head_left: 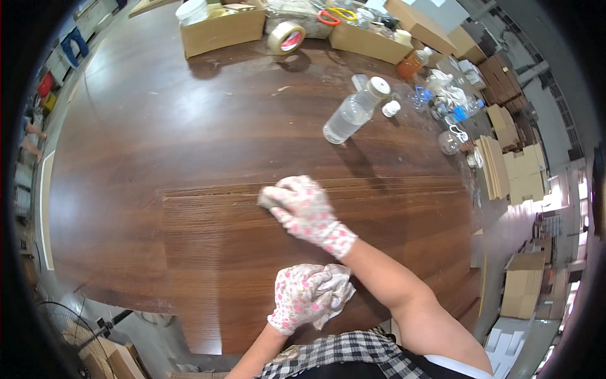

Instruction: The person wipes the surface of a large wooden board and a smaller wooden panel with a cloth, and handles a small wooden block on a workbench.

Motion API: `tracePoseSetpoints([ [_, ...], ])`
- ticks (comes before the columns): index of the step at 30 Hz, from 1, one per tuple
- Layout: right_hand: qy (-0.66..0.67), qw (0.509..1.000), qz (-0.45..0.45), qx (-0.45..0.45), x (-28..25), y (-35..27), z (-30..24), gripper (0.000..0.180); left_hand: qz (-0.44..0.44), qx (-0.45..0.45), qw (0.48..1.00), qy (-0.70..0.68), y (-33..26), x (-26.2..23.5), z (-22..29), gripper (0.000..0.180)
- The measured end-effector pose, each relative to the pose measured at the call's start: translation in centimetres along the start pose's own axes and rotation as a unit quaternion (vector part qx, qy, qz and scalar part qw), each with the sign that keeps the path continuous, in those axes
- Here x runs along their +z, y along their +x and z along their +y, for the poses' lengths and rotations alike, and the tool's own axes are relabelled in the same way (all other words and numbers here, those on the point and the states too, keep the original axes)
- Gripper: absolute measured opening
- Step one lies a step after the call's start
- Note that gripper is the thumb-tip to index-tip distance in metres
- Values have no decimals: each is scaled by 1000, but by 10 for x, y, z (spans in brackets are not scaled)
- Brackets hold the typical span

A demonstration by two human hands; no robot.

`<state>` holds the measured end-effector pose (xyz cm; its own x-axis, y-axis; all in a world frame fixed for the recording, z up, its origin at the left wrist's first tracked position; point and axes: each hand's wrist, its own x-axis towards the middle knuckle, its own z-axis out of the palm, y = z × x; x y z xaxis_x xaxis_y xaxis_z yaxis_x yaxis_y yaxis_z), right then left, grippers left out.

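My left hand (294, 297), in a white glove with pink spots, is closed round a crumpled white cloth (336, 292) near the front edge of the brown wooden board (208, 252). Farther out, my right hand (306, 211), gloved the same way, presses down with curled fingers beside a long groove (221, 191) in the wood. Whatever may be under its fingertips is hidden, and they look greyish. Beyond that hand stands a clear bottle (351, 117) of colourless liquid with a white cap. A small white cap (391, 108) lies just right of it.
At the far edge are a tape roll (286, 39), cardboard boxes (224, 35) of supplies and red-handled scissors (328, 18). A bottle of orange liquid (413, 64) and several clear bottles line the right side. A fan (72, 338) stands at the lower left.
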<state>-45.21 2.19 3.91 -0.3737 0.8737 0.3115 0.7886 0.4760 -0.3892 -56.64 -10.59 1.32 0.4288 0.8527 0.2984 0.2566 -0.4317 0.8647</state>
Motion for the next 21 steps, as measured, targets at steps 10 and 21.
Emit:
tracePoseSetpoints([
  [10,-80,990,93,75,-65,-63,75,4,-4,1,995,100,-1,23,6,22],
  [21,-219,922,113,297,-167,-186,233,12,24,-68,979,192,7,53,20,33],
])
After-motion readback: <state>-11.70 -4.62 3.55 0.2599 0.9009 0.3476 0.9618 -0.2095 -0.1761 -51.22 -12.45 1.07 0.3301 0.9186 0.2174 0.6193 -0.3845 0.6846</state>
